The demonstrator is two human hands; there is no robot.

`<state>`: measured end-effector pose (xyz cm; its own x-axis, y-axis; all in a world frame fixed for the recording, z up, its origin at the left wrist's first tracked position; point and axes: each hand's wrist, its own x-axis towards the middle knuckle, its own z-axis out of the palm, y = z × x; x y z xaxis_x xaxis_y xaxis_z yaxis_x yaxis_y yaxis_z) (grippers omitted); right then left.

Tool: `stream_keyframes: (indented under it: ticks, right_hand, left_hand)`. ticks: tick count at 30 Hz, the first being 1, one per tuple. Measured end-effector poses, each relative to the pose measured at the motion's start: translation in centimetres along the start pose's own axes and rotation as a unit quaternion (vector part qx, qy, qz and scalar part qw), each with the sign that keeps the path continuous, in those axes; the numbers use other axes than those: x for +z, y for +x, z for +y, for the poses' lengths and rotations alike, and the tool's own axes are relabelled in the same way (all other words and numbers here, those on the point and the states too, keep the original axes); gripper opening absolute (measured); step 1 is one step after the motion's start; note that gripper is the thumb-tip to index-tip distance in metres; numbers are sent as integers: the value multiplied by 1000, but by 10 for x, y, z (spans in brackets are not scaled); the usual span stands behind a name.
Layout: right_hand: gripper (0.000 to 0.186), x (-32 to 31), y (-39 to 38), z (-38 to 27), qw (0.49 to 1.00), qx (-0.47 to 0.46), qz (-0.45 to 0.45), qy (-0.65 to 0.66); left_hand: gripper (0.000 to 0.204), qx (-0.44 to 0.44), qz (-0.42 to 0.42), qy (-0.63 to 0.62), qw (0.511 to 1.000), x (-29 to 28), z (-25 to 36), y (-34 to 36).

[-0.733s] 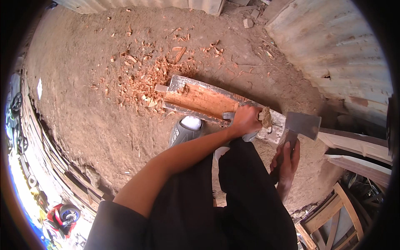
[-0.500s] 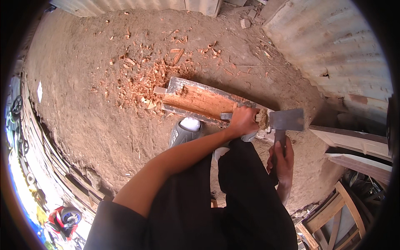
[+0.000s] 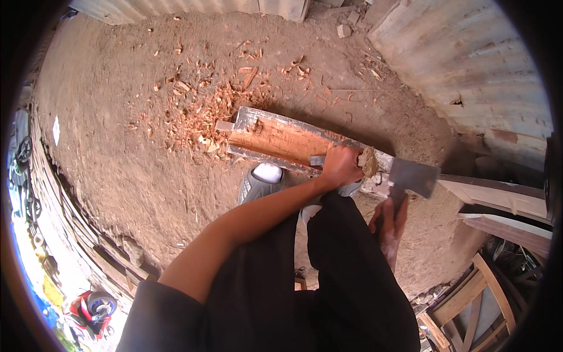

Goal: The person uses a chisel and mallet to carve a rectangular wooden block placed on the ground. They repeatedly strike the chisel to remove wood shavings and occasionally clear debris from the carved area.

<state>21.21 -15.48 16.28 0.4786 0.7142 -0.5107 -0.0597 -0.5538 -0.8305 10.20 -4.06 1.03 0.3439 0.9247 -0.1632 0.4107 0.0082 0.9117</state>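
Note:
A hollowed wooden log (image 3: 280, 142), orange inside with a grey, weathered rim, lies slantwise on the dirt ground. My left hand (image 3: 340, 166) is wrapped round a chisel (image 3: 317, 160) over the log's right part. The chisel's metal end points left into the hollow, and its rough, frayed handle end sticks out on the right of my fist. In my right hand (image 3: 389, 223) is a hatchet (image 3: 414, 178), gripped by its short handle. The hatchet's dark, flat head is right of the chisel's handle end, apart from it.
Wood shavings (image 3: 205, 114) lie scattered around the log's left end. My grey shoe (image 3: 258, 185) stands close to the near side. Corrugated sheeting (image 3: 469, 70) rises at the right. Boards (image 3: 498, 202) and a wooden frame (image 3: 463, 305) stand at the lower right; a red motorbike (image 3: 88, 311) is far left.
The hatchet has swung a little to the right and nearer to me, its head tilting, and my right hand has shifted slightly left. My left hand keeps the chisel nearly in place.

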Motion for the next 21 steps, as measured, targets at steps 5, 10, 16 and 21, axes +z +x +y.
stream_keyframes:
  ticks: [5,10,16,21]
  right_hand:
    - [24,-22,13,-28,992,61,-98,-51]
    - [24,-12,11,-7,992,24,-60,-111]
    - [29,-23,10,-22,995,80,-31,-43]
    - [43,-15,10,13,981,22,-61,-185]
  left_hand:
    - [20,10,19,16,1000,-3,0,-2]
    - [24,-3,-3,27,1000,4,0,2]
    - [24,8,12,38,999,2,-1,1]
    - [23,0,1,41,999,6,2,1]
